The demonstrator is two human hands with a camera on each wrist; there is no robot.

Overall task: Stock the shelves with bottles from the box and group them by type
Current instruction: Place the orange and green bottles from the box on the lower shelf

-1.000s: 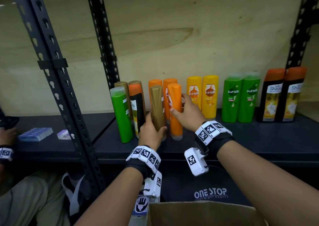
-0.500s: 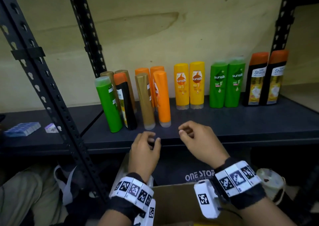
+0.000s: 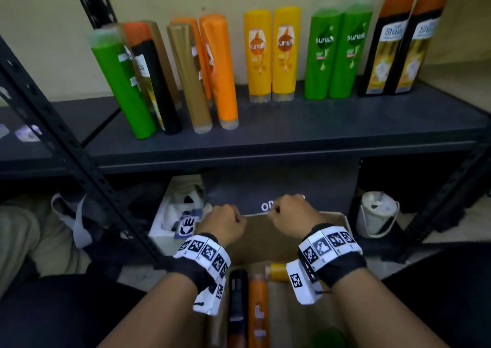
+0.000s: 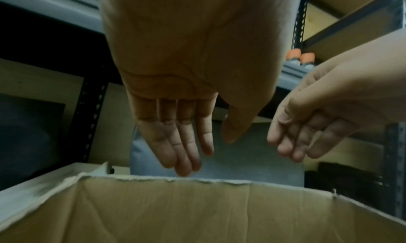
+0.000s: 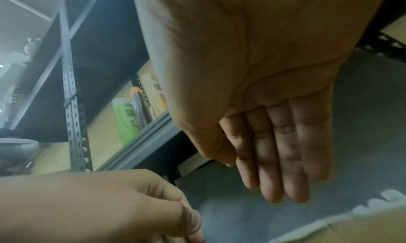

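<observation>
Head view. A dark shelf (image 3: 305, 132) is seen carrying upright bottles. Toward its left end, near the front edge, a green bottle (image 3: 125, 82), a black bottle with orange cap (image 3: 154, 82), a gold bottle (image 3: 190, 79) and an orange bottle (image 3: 220, 74) are stood in a close row, with further gold and orange bottles partly hidden behind them. Along the back edge, a pair of yellow bottles (image 3: 271, 53), a pair of green Sunsilk bottles (image 3: 337, 53) and, at the right end, a pair of black bottles with orange caps (image 3: 398, 45) are grouped by type. Below the shelf, an open cardboard box (image 3: 265, 238) is shown; a black bottle (image 3: 237, 302), an orange bottle (image 3: 257, 310) and a yellow cap (image 3: 276, 270) are seen lying inside it. The left hand (image 3: 223, 221) and right hand (image 3: 291, 216) are held over the far rim of the box, apart from each other, with nothing grasped. A white bucket (image 3: 376, 215) is placed on the floor right of the box.

Left wrist view. The left hand (image 4: 186, 90) is shown released, fingers (image 4: 180, 142) extended downward above the torn box rim (image 4: 197, 180), not touching it. The right hand (image 4: 318, 121) is seen beside it, loosely curled and empty.

Right wrist view. The right hand (image 5: 263, 108) is shown relaxed, fingers (image 5: 283, 156) nearly straight, nothing held. The left hand (image 5: 98, 205) is seen at lower left, loosely curled.
</observation>
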